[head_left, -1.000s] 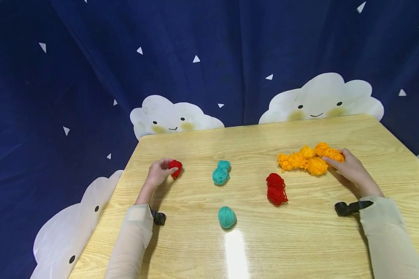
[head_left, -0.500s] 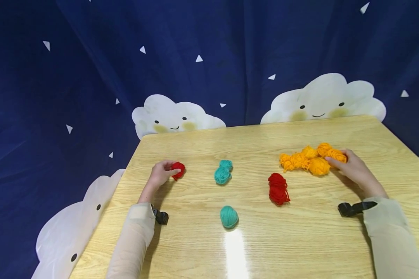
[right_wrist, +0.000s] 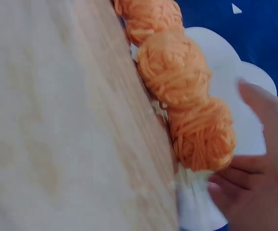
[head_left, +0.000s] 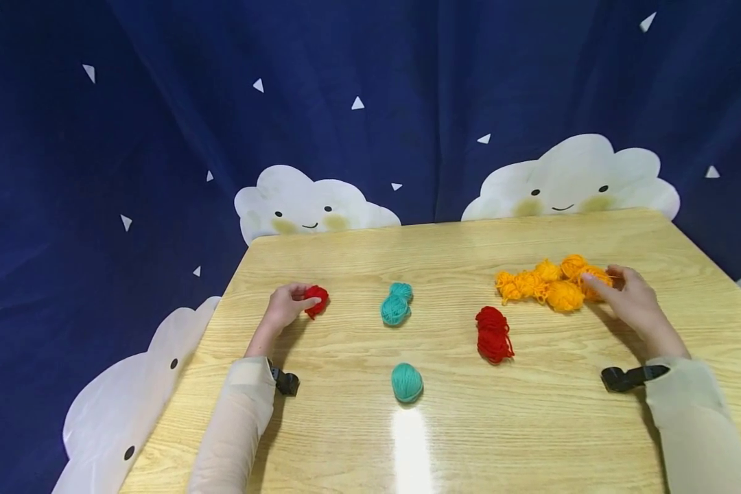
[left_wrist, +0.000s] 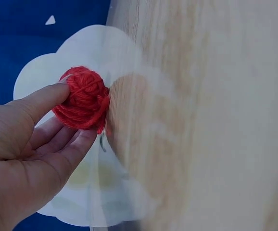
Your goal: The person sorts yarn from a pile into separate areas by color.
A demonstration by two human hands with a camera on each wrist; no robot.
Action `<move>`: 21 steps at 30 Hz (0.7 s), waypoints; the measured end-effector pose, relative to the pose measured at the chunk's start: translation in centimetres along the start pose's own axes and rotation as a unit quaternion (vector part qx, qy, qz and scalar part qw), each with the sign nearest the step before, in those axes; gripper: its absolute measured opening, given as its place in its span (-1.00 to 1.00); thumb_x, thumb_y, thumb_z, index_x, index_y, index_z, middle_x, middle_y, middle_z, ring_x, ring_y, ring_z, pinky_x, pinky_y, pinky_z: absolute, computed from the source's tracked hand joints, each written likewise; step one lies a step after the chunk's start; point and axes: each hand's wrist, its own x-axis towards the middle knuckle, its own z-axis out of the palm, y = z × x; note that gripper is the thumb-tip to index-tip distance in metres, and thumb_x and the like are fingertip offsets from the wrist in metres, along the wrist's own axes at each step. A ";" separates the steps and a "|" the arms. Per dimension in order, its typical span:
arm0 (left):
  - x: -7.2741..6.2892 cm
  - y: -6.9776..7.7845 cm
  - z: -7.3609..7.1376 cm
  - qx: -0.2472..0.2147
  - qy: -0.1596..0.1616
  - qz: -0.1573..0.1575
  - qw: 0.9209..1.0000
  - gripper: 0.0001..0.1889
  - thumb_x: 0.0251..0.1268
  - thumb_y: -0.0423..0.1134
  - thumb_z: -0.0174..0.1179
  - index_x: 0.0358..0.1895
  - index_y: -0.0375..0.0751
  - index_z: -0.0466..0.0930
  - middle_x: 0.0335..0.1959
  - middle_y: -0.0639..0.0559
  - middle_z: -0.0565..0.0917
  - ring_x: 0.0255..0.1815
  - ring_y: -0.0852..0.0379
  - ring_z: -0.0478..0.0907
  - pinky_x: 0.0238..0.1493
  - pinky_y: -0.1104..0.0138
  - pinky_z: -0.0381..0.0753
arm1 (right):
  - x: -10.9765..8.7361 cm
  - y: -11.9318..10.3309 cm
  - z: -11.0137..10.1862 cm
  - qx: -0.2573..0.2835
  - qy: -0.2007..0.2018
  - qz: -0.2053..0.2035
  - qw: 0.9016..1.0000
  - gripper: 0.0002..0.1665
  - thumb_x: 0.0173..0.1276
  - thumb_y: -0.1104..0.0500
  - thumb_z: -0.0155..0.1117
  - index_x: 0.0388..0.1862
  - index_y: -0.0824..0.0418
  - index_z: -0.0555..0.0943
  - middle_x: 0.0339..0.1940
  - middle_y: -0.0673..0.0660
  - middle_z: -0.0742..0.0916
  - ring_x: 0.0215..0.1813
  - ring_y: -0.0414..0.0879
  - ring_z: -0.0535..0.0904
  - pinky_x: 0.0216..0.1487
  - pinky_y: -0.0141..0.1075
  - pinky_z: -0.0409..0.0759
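Head view: left hand [head_left: 287,306] pinching one small red yarn ball [head_left: 318,302], tabletop [head_left: 327,425] left side; right hand [head_left: 637,305], thumb and fingers parted, beside one orange yarn cluster [head_left: 558,293].
Left wrist view: ball held between thumb and fingertips.
Right wrist view: thumb clear of the orange yarn; finger contact, I cannot tell.
Step, I'd judge: positioning yarn; next calls for light fingers.
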 end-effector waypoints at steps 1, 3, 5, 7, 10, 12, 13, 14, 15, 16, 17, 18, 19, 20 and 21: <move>0.0 0.0 0.0 0.000 -0.001 0.002 1.000 -0.57 0.27 -0.24 0.31 0.14 -0.39 0.55 0.07 -0.33 0.64 0.09 -0.16 0.58 0.10 0.17 0.59 | -0.3 -0.3 0.0 0.008 0.023 0.002 1.000 0.07 0.47 -0.30 -0.07 0.53 0.49 -0.11 0.46 0.64 0.14 0.38 0.57 0.16 0.26 0.38 0.24; 0.1 0.0 0.0 0.003 -0.002 0.004 1.000 -0.57 0.27 -0.24 0.32 0.14 -0.40 0.55 0.07 -0.33 0.64 0.10 -0.17 0.58 0.11 0.15 0.59 | -0.8 -1.0 0.1 0.025 0.075 0.000 0.997 0.04 0.46 -0.27 -0.02 0.55 0.42 -0.06 0.49 0.56 0.17 0.40 0.54 0.18 0.29 0.35 0.24; 0.2 0.0 0.0 0.004 -0.002 0.007 1.000 -0.56 0.26 -0.24 0.32 0.14 -0.41 0.55 0.07 -0.34 0.64 0.10 -0.18 0.58 0.12 0.14 0.60 | -1.5 -2.2 0.3 0.043 0.119 -0.002 0.992 0.00 0.44 -0.25 0.03 0.57 0.34 -0.01 0.52 0.48 0.19 0.43 0.50 0.19 0.33 0.32 0.23; 0.2 0.1 -0.1 0.005 -0.003 0.006 1.000 -0.56 0.26 -0.25 0.32 0.15 -0.41 0.54 0.08 -0.34 0.64 0.12 -0.18 0.58 0.13 0.13 0.59 | -2.3 -3.4 0.7 0.052 0.146 -0.012 0.988 -0.04 0.43 -0.22 0.08 0.56 0.30 0.05 0.52 0.44 0.24 0.43 0.48 0.20 0.35 0.30 0.23; 0.2 0.2 -0.3 0.002 -0.005 0.001 1.000 -0.56 0.27 -0.25 0.31 0.16 -0.40 0.54 0.09 -0.33 0.64 0.12 -0.17 0.58 0.13 0.14 0.59 | -3.4 -5.0 1.6 0.052 0.147 -0.028 0.987 -0.05 0.42 -0.21 0.12 0.56 0.28 0.08 0.52 0.41 0.26 0.44 0.46 0.20 0.35 0.30 0.23; 0.2 0.3 -0.4 -0.001 -0.007 -0.003 1.000 -0.56 0.27 -0.24 0.31 0.16 -0.39 0.54 0.10 -0.33 0.64 0.12 -0.17 0.57 0.13 0.16 0.58 | -4.0 -6.0 2.3 0.044 0.132 -0.041 0.989 -0.04 0.41 -0.22 0.14 0.56 0.29 0.08 0.52 0.43 0.25 0.45 0.47 0.19 0.35 0.32 0.21; 0.1 0.3 -0.4 -0.002 -0.008 -0.004 1.000 -0.56 0.27 -0.24 0.31 0.17 -0.38 0.54 0.10 -0.33 0.64 0.12 -0.16 0.57 0.13 0.16 0.58 | -4.3 -6.4 2.7 0.039 0.121 -0.046 0.991 -0.02 0.41 -0.23 0.14 0.56 0.29 0.07 0.52 0.44 0.23 0.46 0.47 0.16 0.35 0.34 0.18; 0.1 0.4 -0.4 -0.004 -0.008 -0.004 1.000 -0.56 0.27 -0.24 0.31 0.17 -0.38 0.54 0.10 -0.32 0.64 0.12 -0.16 0.57 0.13 0.16 0.58 | -4.5 -6.8 3.1 0.036 0.111 -0.049 0.992 -0.01 0.40 -0.24 0.14 0.56 0.29 0.06 0.53 0.44 0.22 0.47 0.47 0.15 0.36 0.36 0.17; 0.1 0.4 -0.4 -0.005 -0.009 -0.004 1.000 -0.55 0.27 -0.24 0.31 0.17 -0.38 0.54 0.10 -0.33 0.63 0.12 -0.16 0.57 0.13 0.16 0.58 | -4.8 -7.2 3.4 0.028 0.104 -0.054 0.993 0.00 0.39 -0.25 0.15 0.56 0.29 0.07 0.53 0.44 0.23 0.46 0.48 0.15 0.35 0.37 0.15; 0.1 0.5 -0.4 -0.004 -0.009 -0.002 1.000 -0.56 0.28 -0.24 0.31 0.17 -0.38 0.54 0.10 -0.33 0.63 0.12 -0.17 0.57 0.13 0.16 0.58 | -5.0 -7.5 3.8 0.022 0.096 -0.060 0.993 0.00 0.39 -0.25 0.16 0.56 0.30 0.08 0.52 0.45 0.23 0.45 0.49 0.14 0.34 0.38 0.14; 0.1 0.5 -0.4 -0.003 -0.010 -0.001 1.000 -0.56 0.28 -0.24 0.31 0.17 -0.39 0.54 0.09 -0.33 0.63 0.11 -0.17 0.57 0.12 0.16 0.58 | -5.2 -7.8 4.2 0.017 0.086 -0.067 0.994 0.01 0.39 -0.25 0.17 0.56 0.30 0.07 0.52 0.46 0.22 0.45 0.50 0.14 0.33 0.41 0.13; 0.1 0.4 -0.3 -0.003 -0.010 0.000 1.000 -0.56 0.27 -0.25 0.31 0.16 -0.39 0.54 0.09 -0.34 0.63 0.11 -0.17 0.57 0.12 0.16 0.58 | -5.4 -8.1 4.5 0.011 0.077 -0.071 0.994 0.02 0.38 -0.26 0.18 0.56 0.30 0.07 0.52 0.46 0.22 0.45 0.50 0.14 0.31 0.42 0.14; 0.1 0.4 -0.3 -0.001 -0.010 0.001 1.000 -0.56 0.28 -0.24 0.31 0.16 -0.40 0.54 0.09 -0.34 0.63 0.11 -0.17 0.57 0.11 0.17 0.58 | -5.6 -8.3 4.9 0.007 0.069 -0.077 0.995 0.02 0.37 -0.25 0.18 0.55 0.31 0.07 0.52 0.47 0.22 0.44 0.51 0.15 0.30 0.43 0.14; 0.2 0.4 -0.3 0.000 -0.011 0.002 1.000 -0.56 0.28 -0.24 0.30 0.16 -0.40 0.54 0.09 -0.34 0.63 0.11 -0.17 0.57 0.11 0.17 0.58 | -5.8 -8.5 5.2 0.004 0.060 -0.081 0.995 0.03 0.37 -0.25 0.19 0.55 0.30 0.08 0.52 0.46 0.22 0.44 0.51 0.14 0.29 0.44 0.15; 0.2 0.3 -0.2 0.001 -0.011 0.002 1.000 -0.56 0.28 -0.24 0.30 0.16 -0.40 0.54 0.09 -0.34 0.63 0.11 -0.17 0.57 0.10 0.18 0.58 | -6.0 -8.6 5.5 0.001 0.052 -0.085 0.995 0.03 0.36 -0.25 0.20 0.55 0.30 0.08 0.52 0.47 0.21 0.45 0.51 0.14 0.28 0.45 0.15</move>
